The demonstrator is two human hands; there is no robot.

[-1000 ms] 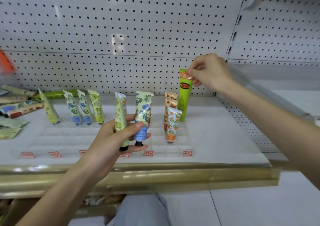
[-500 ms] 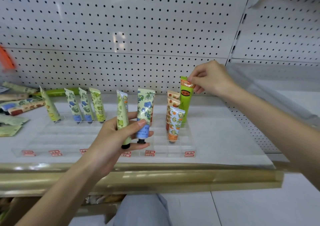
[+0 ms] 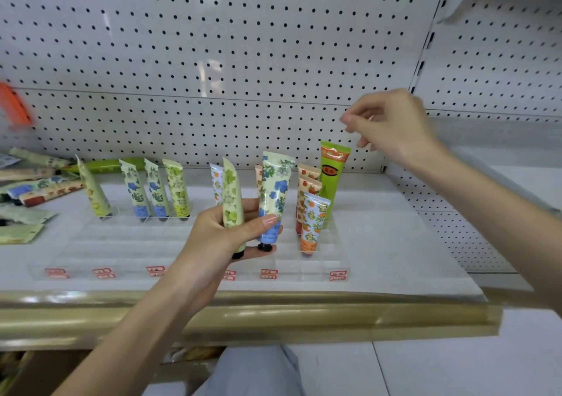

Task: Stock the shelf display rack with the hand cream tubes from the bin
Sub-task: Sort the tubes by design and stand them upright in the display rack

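Observation:
A clear acrylic display rack lies on the white shelf. My left hand grips two floral tubes upright over the rack's middle: a green one and a blue one, caps down. A tall green tube stands in the rack's back right slot. My right hand hovers just above its top, fingers loosely curled and holding nothing. Orange floral tubes stand in front of the tall green tube.
Several floral tubes stand in the rack's back left slots. Loose tubes and sachets lie at the shelf's left end. A white pegboard wall backs the shelf. A gold rail runs along the front edge.
My right hand has let go of the tall green tube's top and lifted up and to the right. The tube now stands alone. My left hand keeps its two tubes.

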